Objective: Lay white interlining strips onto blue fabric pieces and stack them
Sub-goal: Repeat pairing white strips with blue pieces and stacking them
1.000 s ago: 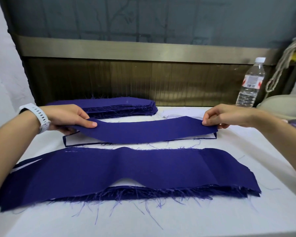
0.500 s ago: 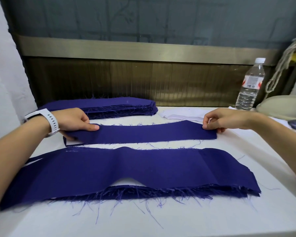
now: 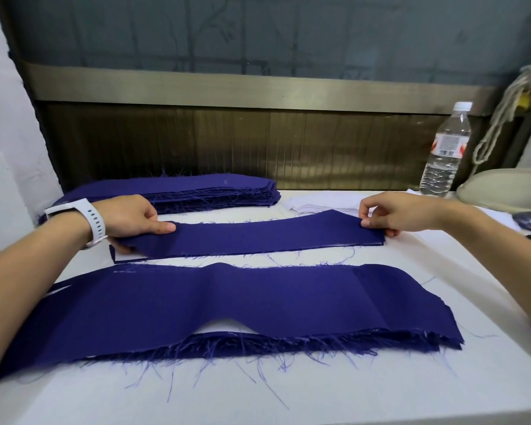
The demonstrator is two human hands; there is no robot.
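Surface (image 3: 288, 394) carries near stack (image 3: 227, 302), long axis left-right. Behind it, parallel, lies one blue strip (image 3: 258, 234). Left hand (image 3: 129, 216) fingers pinch its left end, right hand (image 3: 390, 213) fingers pinch its right end.

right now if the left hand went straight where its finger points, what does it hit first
Likely the right hand, at the far end of the blue strip the left hand holds.
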